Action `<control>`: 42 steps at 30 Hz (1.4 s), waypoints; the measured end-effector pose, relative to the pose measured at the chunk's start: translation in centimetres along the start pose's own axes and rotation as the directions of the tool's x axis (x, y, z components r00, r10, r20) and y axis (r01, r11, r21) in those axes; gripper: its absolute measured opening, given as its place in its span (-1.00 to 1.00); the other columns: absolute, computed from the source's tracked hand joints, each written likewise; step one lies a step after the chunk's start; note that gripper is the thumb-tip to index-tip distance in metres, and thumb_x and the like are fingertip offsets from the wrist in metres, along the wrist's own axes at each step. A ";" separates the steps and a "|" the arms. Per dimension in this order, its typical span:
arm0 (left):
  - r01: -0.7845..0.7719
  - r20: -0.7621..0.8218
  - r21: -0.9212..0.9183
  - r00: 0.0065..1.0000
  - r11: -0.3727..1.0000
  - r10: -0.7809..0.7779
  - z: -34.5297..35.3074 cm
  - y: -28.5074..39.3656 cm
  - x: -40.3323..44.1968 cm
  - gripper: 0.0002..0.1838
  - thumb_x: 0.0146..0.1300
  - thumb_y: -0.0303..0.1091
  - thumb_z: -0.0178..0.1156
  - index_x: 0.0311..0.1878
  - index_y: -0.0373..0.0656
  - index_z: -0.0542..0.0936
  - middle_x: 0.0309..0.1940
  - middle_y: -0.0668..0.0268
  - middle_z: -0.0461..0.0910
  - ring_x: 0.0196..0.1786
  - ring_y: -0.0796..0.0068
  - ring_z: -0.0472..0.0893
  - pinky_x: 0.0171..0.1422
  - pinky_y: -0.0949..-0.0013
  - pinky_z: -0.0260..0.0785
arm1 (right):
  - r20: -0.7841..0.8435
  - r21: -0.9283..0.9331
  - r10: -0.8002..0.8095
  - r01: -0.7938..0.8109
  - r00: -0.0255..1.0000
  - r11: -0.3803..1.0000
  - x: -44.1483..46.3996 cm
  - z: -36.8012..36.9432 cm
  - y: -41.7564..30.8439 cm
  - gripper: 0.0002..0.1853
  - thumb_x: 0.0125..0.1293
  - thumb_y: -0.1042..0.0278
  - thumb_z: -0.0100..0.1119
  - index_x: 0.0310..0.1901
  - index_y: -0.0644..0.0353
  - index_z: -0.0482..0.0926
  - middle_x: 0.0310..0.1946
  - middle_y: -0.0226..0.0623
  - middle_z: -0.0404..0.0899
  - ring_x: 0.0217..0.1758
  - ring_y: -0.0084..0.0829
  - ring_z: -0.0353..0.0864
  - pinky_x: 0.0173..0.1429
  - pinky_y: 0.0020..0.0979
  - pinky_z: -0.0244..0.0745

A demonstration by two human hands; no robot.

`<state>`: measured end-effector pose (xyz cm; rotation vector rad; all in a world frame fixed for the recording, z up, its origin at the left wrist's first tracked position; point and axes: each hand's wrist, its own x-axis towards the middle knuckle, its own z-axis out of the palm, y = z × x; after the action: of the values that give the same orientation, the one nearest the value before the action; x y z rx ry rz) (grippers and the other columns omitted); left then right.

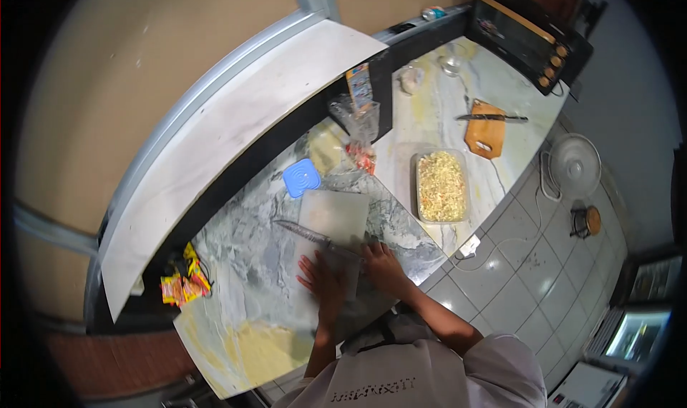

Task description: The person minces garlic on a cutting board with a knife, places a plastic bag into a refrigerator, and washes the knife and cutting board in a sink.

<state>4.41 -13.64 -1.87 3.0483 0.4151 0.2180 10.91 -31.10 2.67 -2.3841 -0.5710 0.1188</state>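
A pale cutting board lies on the grey marbled counter. Across it lies a knife, its patterned blade pointing to the left and its dark handle running toward my right hand. The fingers of that hand are curled at the handle's end, by the board's right edge. My left hand rests on the lower part of the board with fingers spread, just below the knife, holding nothing. A blue square lid sits beyond the board's upper left corner.
A clear container of chopped pale food stands on the right counter. Beyond it, a second knife lies across a wooden board. A toaster oven stands at the far end. Yellow-red packets lie at left, plastic bags near the corner.
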 end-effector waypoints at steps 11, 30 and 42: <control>-0.221 -0.016 -0.087 0.975 0.971 0.220 -1.8 -5.7 7.1 -0.23 0.32 0.09 0.06 0.47 -0.12 0.12 0.46 -0.15 -0.01 0.52 -0.12 -0.04 0.49 -0.27 -0.29 | -0.318 0.346 0.279 -0.163 0.906 0.924 0.5 -16.4 1.8 -0.75 0.24 0.51 0.12 -0.04 0.32 0.49 -0.30 0.02 0.53 -0.31 -0.06 0.56 -0.21 -0.23 0.46; 0.232 0.160 -0.902 0.963 0.365 -0.218 -7.9 18.0 7.3 -0.77 0.35 -0.46 0.13 0.03 -0.30 0.56 -0.13 0.28 0.63 -0.16 0.59 0.57 0.05 0.46 0.39 | -0.082 -0.545 -0.033 -0.017 0.996 0.838 38.7 -23.6 27.4 -0.52 0.18 0.57 0.04 0.17 0.01 0.42 0.11 0.04 0.28 -0.03 -0.03 0.58 -0.02 -0.16 0.61; 0.242 0.208 -0.969 0.903 0.045 -0.376 -8.0 19.3 5.7 -0.74 0.40 -0.38 0.13 0.05 -0.31 0.56 -0.16 0.27 0.63 -0.15 0.52 0.60 0.05 0.43 0.44 | -0.209 -0.300 -0.215 0.147 0.954 0.943 37.1 -28.2 28.2 -0.85 0.14 0.65 0.04 -0.22 0.36 0.49 -0.16 0.09 0.50 -0.17 0.11 0.57 -0.08 -0.11 0.50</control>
<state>13.75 -30.37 8.26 1.4852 0.5922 0.4122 61.23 -51.02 8.81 -2.5519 -0.7283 -0.3503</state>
